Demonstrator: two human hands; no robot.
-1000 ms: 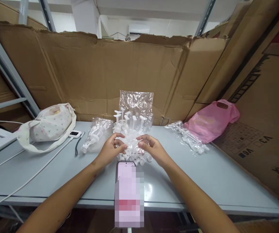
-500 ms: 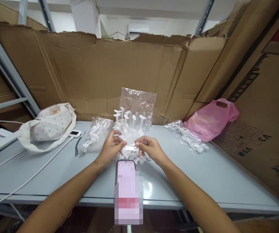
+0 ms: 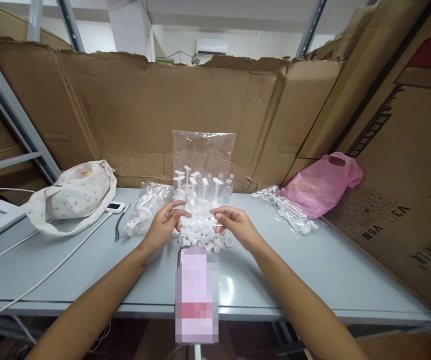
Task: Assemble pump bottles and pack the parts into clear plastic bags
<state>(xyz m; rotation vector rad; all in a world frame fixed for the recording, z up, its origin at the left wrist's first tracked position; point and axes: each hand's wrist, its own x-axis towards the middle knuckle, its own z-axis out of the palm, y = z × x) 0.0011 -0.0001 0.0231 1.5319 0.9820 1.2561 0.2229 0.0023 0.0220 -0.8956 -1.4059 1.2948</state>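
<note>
My left hand point(image 3: 166, 221) is over the left side of a heap of small white plastic caps point(image 3: 202, 235). Its thumb and forefinger are apart, and nothing shows between them. Across the heap, my right hand point(image 3: 236, 225) has its fingers bent together, with a sliver of a small white plastic part point(image 3: 218, 225) showing at them; its exact kind is unclear. Behind the heap, several white pump heads point(image 3: 205, 186) stand upright, beside small clear bottles point(image 3: 229, 186). A clear plastic bag point(image 3: 204, 150) rises behind them.
A phone point(image 3: 196, 290) stands in front of the heap, partly blurred out. To the left lie a bagged white pump point(image 3: 142, 217), a small white device point(image 3: 115, 206) with a cable and a cloth bag point(image 3: 75, 192). Bagged white parts point(image 3: 288, 212) and a pink bag point(image 3: 320, 185) are at right.
Both hands have drawn slightly apart, and the left one has opened. More of the cap heap shows between them. The clear bag behind appears wider and further left.
</note>
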